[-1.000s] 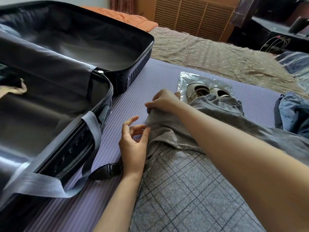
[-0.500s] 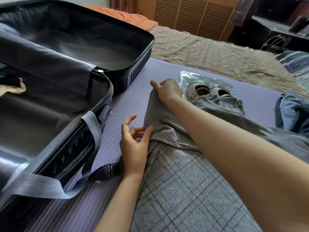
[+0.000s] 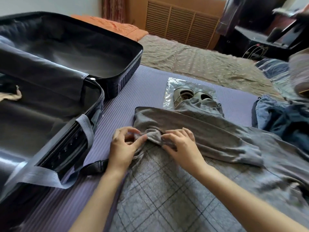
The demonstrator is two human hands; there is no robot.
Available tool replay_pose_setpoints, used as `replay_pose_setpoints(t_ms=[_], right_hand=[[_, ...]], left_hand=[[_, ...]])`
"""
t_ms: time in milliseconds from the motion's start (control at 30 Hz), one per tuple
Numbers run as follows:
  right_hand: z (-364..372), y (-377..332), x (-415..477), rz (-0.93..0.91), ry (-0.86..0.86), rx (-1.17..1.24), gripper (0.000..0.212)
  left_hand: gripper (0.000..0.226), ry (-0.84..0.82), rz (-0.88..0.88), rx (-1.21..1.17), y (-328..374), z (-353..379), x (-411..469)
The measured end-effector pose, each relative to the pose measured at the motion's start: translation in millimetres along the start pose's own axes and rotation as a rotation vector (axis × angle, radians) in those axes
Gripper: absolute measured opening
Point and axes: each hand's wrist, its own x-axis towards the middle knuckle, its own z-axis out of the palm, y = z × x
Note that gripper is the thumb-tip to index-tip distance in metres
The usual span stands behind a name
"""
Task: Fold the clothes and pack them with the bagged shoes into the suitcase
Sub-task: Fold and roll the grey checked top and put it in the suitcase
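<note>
We ought to flatten the bunch [image 3: 153,137] and square the sleeve across the garment [image 3: 167,190] before folding again, easing it off the shoes [image 3: 184,94] it overlaps. Left hand [image 3: 124,148] and right hand [image 3: 182,146] meet palm-down, curled fingers pinching that bunch; the garment lies on the mat [image 3: 147,91] beside the open suitcase [image 3: 128,72]

Only hands & forearms in shot, both bare. L hand [image 3: 124,148] & R hand [image 3: 182,146] — slim fingers, smooth backs, faint knuckle creases; nails too small & blurred to judge. L forearm [image 3: 100,195] narrow, smooth, uncovered fr. wrist to bottom edge of view. R forearm [image 3: 247,203] likewise uncovered fr. wrist to lower-right corner — looking thicker there, nearer the wide-angle lens, w/ slight blur. Anything worn above elbows out of shot; can't tell.
</note>
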Motion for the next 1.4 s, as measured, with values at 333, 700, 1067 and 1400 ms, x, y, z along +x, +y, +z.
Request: replay_pose_setpoints(t_ms=[333, 700, 1067, 1400], right_hand=[[-4, -14, -5, -0.036, 0.185, -0.071, 0.02], [-5, -14, -29, -0.061, -0.02, 0.053, 0.018], [-15, -22, -8, 0.04, -0.091, 0.183, 0.021], [1, -55, 127, 0.303, -0.22, 0.012, 0.057]], left_hand=[[0.01, 0.09, 0.332, 0.407, 17, -20, -4], [0.017, -0.142, 0.458, 0.636, 7, -49, -32], [0.023, -0.048, 0.05, 0.402, 20, -45, -28], [0.027, -0.026, -0.121, 0.404, 23, -30, -17]])
